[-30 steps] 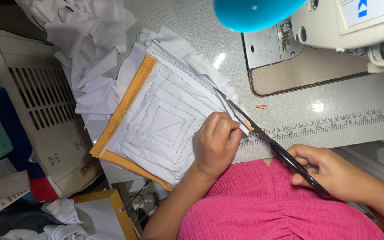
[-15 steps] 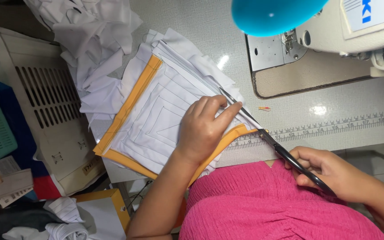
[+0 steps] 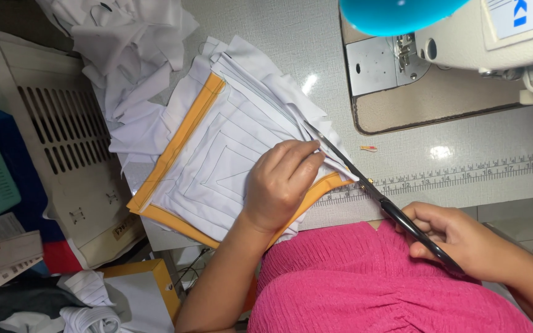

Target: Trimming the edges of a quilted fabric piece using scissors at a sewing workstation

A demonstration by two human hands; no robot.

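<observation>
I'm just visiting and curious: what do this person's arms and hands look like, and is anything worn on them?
Both are bare: the left hand and right hand wear no gloves, and no rings, watch or bracelets show. The forearms are uncovered too, with no sleeves reaching them in view. The only clothing visible is a bright pink garment with a gathered, crinkled texture.

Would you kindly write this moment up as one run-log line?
left hand: flat on white stitched fabric piece | right hand: holds black-handled scissors, blades at fabric edge | orange template beneath | sewing machine behind
</observation>
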